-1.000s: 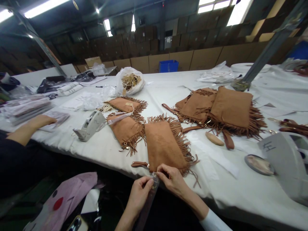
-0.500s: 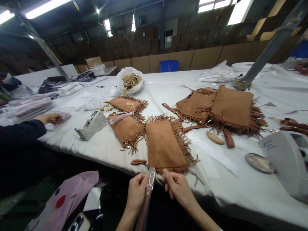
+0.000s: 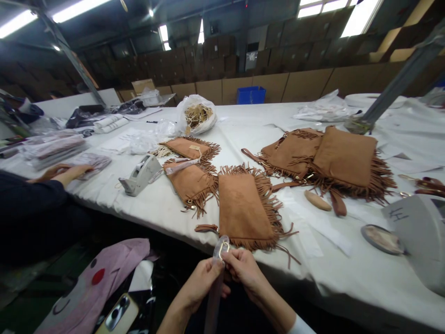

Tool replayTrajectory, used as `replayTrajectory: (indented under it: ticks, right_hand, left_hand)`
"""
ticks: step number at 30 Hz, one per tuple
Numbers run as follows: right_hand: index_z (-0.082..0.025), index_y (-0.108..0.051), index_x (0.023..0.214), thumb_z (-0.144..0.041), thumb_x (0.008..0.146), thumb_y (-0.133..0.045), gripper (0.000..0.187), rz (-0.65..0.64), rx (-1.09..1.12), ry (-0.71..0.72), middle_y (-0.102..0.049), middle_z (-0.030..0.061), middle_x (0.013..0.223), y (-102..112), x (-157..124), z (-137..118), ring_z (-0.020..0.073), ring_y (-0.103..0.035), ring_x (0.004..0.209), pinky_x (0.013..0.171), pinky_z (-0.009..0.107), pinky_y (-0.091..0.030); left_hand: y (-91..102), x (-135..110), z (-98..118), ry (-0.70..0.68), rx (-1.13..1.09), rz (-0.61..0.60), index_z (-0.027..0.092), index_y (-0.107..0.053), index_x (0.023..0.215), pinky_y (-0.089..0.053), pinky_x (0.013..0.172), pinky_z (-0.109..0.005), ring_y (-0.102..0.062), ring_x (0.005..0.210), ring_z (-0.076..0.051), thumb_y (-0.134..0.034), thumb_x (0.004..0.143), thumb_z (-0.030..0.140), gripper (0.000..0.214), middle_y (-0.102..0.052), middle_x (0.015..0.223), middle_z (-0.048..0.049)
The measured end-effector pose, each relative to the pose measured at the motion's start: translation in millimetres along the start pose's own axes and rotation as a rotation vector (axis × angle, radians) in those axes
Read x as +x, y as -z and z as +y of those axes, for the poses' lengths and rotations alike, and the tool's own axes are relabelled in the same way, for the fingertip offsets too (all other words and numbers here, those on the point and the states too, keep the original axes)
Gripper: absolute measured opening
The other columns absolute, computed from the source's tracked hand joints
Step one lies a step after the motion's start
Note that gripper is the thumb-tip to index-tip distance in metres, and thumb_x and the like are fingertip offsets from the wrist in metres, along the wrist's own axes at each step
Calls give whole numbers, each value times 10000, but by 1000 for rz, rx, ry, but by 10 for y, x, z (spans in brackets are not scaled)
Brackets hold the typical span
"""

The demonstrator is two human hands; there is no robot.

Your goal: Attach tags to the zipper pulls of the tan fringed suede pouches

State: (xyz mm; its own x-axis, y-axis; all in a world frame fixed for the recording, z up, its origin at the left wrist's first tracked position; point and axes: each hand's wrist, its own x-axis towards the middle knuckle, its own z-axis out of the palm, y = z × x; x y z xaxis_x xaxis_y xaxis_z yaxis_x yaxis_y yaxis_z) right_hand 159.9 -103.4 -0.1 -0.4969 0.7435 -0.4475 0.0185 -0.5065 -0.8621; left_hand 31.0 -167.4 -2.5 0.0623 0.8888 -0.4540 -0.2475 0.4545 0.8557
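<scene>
A leather strap point(image 3: 214, 297) with a gold clasp, wrapped in a clear plastic sleeve, hangs down at the table's front edge. My left hand point(image 3: 200, 284) pinches it just below the clasp. My right hand point(image 3: 245, 270) has thumb and fingers closed on the sleeve beside the clasp. Just beyond them lies a brown fringed suede pouch point(image 3: 243, 208) with a short zip pull at its lower left corner. Two more fringed pouches sit behind to the left, the nearer pouch point(image 3: 191, 183) with a plastic-wrapped strap across its top.
Tape dispensers stand left point(image 3: 142, 175) and right point(image 3: 417, 236). More fringed pouches point(image 3: 346, 157) are stacked at right, near a tan oval piece point(image 3: 317, 201). A bag of tags point(image 3: 197, 116) sits behind. At left, another person's hands point(image 3: 69, 174) touch a plastic-wrapped packet. A phone point(image 3: 118, 315) lies below.
My right hand has moved left and closed on the sleeve beside the clasp. My left hand still holds the strap. The other person's second hand has come onto the packet.
</scene>
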Motion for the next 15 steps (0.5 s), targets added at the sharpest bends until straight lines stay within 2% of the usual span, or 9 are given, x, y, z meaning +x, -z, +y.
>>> replayTrajectory:
  ticks: [1,4,6,8,12,15]
  right_hand:
    - [-180,-461,526,-541,678,-650,434,5,-8,5,-329,-100,380,1,-6,0,23,-213,333,348,189,-135]
    - [-175,-486,532,-532,697,-637,421,26,-83,-11,-356,-93,372,6,0,-19,27,-233,317,337,185,-143]
    - [-176,-502,541,-529,718,-620,412,59,-134,-39,-388,-83,361,5,34,-44,34,-255,299,323,182,-150]
    - [-181,-501,530,-545,736,-599,429,97,-162,-74,-395,-76,342,-4,90,-70,40,-257,281,308,183,-150]
    - [-196,-445,452,-584,760,-562,509,158,-174,-105,-328,-77,282,-38,211,-101,41,-224,258,292,186,-141]
    - [-198,-423,420,-613,790,-501,561,187,-196,-87,-325,-62,267,-36,245,-97,44,-235,253,289,187,-144]
  left_hand:
    - [-11,-3,-28,11,-12,8,109,-612,918,-412,422,-207,-569,439,-103,-562,752,646,565,-682,735,-70]
    - [-35,11,-95,-17,-57,156,98,-630,822,-294,332,-166,-447,322,-43,-569,759,620,530,-666,638,-48]
    - [-40,14,-109,-12,-108,224,96,-640,778,-341,361,-165,-483,359,-49,-619,737,584,491,-660,626,-41]
    - [-43,1,-98,15,-159,241,98,-648,781,-399,408,-173,-532,409,-66,-671,703,550,460,-669,640,-43]
    - [-60,-36,-72,33,-184,230,92,-661,800,-410,417,-183,-545,416,-81,-702,679,516,443,-673,619,-48]
    - [-66,-38,-97,36,-210,302,97,-655,769,-410,415,-195,-545,408,-91,-689,681,509,422,-673,604,-51]
